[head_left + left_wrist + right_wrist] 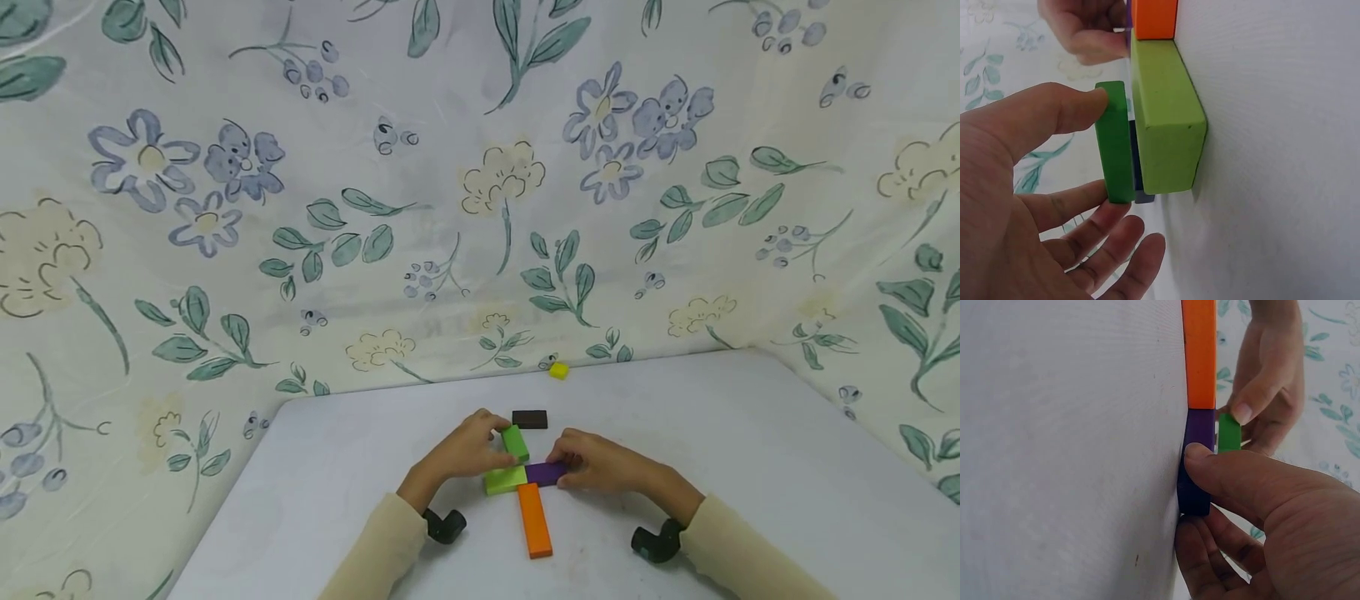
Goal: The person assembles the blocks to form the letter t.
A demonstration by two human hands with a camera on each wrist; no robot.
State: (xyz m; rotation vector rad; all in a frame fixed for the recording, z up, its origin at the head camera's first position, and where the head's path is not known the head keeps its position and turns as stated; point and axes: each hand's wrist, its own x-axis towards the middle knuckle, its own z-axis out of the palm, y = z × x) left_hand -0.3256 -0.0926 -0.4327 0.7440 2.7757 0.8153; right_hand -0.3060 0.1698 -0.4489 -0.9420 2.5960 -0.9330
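My left hand (471, 447) pinches a green block (515, 443) by its ends between thumb and fingers. The left wrist view shows this green block (1114, 142) beside the light green block (1169, 119), over its far side. In the head view the light green block (506, 480) lies end to end with a purple block (546, 474). My right hand (596, 461) holds the purple block, with the thumb on its near side and fingers at its outer end (1195, 499). An orange block (535, 521) points toward me from where the two meet.
A dark brown block (529, 419) lies just beyond the green one. Farther back, a small yellow block (558, 370) sits at the white table's (337, 467) rear edge. Flower-patterned cloth (450, 208) rises behind and at the sides. Each wrist carries a black camera (446, 527).
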